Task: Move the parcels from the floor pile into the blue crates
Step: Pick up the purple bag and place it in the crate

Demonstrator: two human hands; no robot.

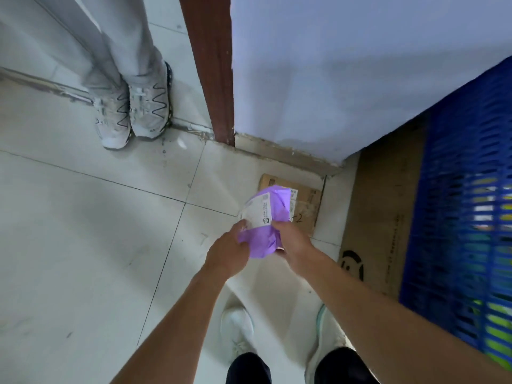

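A crumpled purple parcel bag [267,231] with a white shipping label is held above the tiled floor. My left hand [228,252] grips its lower left side and my right hand [291,239] grips its right side. Under it on the floor lies a small flat cardboard parcel [304,203]. A blue slatted crate [465,217] stands at the right, with coloured things showing through its slats.
A big flattened cardboard sheet [379,217] lies between the crate and the wall. Another person's legs and grey sneakers [133,112] stand at the upper left beside a brown door frame [216,65]. My own white shoes [238,331] are below.
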